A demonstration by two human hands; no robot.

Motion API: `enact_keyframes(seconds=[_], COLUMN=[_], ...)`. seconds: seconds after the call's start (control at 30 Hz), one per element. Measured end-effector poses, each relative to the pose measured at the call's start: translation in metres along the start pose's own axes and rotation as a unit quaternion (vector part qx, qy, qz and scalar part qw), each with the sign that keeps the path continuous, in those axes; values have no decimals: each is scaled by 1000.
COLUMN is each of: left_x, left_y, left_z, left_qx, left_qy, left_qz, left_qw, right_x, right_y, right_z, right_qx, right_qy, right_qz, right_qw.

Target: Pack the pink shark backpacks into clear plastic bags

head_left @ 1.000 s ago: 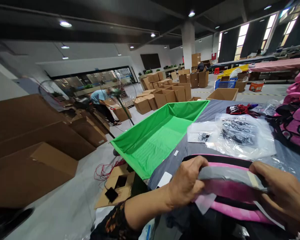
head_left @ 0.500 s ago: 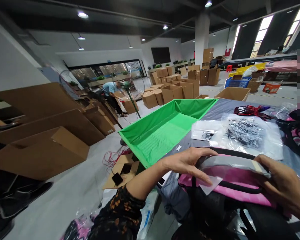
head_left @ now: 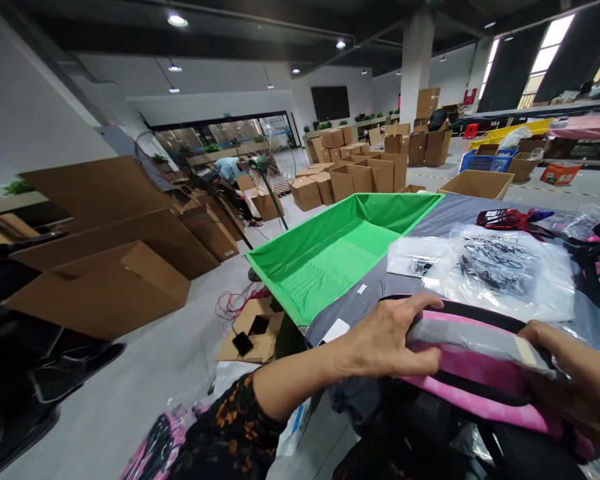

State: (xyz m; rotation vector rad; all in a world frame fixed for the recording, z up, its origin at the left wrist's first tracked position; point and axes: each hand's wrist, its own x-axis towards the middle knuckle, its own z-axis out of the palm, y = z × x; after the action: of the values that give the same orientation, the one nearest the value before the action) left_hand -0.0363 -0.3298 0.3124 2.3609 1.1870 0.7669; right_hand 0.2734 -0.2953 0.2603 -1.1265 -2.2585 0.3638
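Note:
A pink and black bag [head_left: 500, 403] lies at the table's near edge, its long opening facing up. In the opening sits a grey strip that looks wrapped in plastic [head_left: 473, 340]. My left hand [head_left: 397, 337] is closed around the left end of the opening, fingers on the black back rim and thumb along the front of the grey strip. At the right end, my right hand [head_left: 575, 360] grips the bag beside the strip's end; its lower fingers are hidden. Black straps hang below the bag's pink front.
Behind the bag lie clear plastic bags with black print [head_left: 505, 267] and a red-and-black bundle [head_left: 510, 219]. A green fabric bin [head_left: 330, 267] adjoins the grey-covered table [head_left: 445, 217]. Cardboard boxes [head_left: 115, 287] stand at left, and a person [head_left: 230, 173] bends near a fan.
The view has shifted slightly. My left thumb has moved onto the grey strip, and the translucent flap that was by it is out of sight. My right hand keeps its hold.

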Motion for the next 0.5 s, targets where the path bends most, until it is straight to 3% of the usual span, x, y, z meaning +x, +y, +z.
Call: enact_keyframes(seconds=[0.13,0.27,0.37,0.43,0.5], left_x=[-3,-6,-16,-30,-47], left_y=[20,20,18,19,20], left_z=[4,27,30,18,2], left_qx=[217,340,317,236,138], left_qy=[-15,69,105,65,-13], left_qz=[-49,-7,24,63,109], left_qw=[975,938,942,968,984], right_x=[0,-4,-12,-26,-47], right_y=[-37,-55,-51,-40,-25], right_z=[13,14,15,18,23], right_qx=[-15,-57,-102,-109,-88], right_qy=[56,81,125,133,111], right_qz=[-81,-116,-112,-83,-56], right_qw=[995,988,980,982,988])
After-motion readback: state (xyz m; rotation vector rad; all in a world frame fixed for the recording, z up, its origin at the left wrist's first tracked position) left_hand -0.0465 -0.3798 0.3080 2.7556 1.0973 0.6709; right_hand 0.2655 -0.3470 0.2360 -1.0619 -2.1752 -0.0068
